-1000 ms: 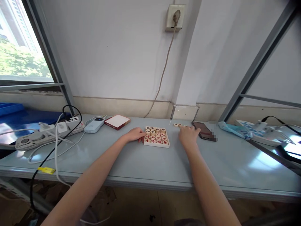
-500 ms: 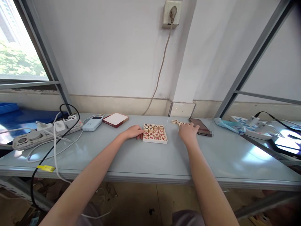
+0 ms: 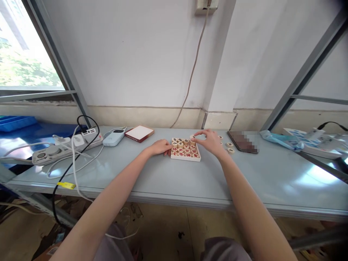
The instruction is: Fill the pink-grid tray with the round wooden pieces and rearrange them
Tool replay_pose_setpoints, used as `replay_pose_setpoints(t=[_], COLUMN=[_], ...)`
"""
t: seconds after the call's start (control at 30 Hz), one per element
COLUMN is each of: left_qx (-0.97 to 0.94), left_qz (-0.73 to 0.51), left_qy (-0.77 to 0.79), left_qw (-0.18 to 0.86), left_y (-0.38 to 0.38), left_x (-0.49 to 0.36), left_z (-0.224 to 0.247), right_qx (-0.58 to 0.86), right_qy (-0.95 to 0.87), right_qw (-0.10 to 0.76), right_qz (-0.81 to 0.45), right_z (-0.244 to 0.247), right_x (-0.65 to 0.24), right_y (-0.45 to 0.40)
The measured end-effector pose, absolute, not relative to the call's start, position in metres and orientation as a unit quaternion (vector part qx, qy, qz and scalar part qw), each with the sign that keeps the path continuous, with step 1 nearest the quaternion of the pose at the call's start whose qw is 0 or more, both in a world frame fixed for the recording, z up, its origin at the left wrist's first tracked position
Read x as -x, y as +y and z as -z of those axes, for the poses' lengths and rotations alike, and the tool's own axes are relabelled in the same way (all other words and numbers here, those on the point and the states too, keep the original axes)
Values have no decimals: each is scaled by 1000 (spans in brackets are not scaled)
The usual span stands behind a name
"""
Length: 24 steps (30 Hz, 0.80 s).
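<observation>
Holding a mostly full box (image 3: 185, 158) with left hand (image 3: 160, 147), pinching one disc (image 3: 193, 137) in right hand (image 3: 209, 141), with a few loose discs (image 3: 230, 144) to its right.

Left of the white box (image 3: 185, 158), the left grip (image 3: 159, 147) rests with bent fingers against its side, the left forearm (image 3: 116, 186) slanting in from below. The right grip (image 3: 208, 141) arches over the box's far right corner, thumb and forefinger pinched, its wrist (image 3: 221, 154) bent and the right forearm (image 3: 248, 188) reaching in from the near right.
</observation>
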<state>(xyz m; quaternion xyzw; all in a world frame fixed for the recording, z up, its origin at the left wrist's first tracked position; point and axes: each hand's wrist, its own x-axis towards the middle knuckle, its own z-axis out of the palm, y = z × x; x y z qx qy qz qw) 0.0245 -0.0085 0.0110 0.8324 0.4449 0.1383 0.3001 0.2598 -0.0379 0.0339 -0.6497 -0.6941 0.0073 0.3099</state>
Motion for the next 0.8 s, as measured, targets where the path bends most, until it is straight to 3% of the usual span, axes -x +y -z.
replay_pose_setpoints(t=[0.3,0.8], left_qx=[-831,-831], left_qz=[-142,-131], left_qy=[449,454], left_qw=[297,294], left_y=[-6,-10], left_x=[-24,-25], left_z=[-7,-12], right_qx=[596,637], right_qy=[-766,-757], right_qw=[221,143], right_qz=[97,21], right_z=[-14,-24], right_x=[-242,-248], right_y=[-40,-41])
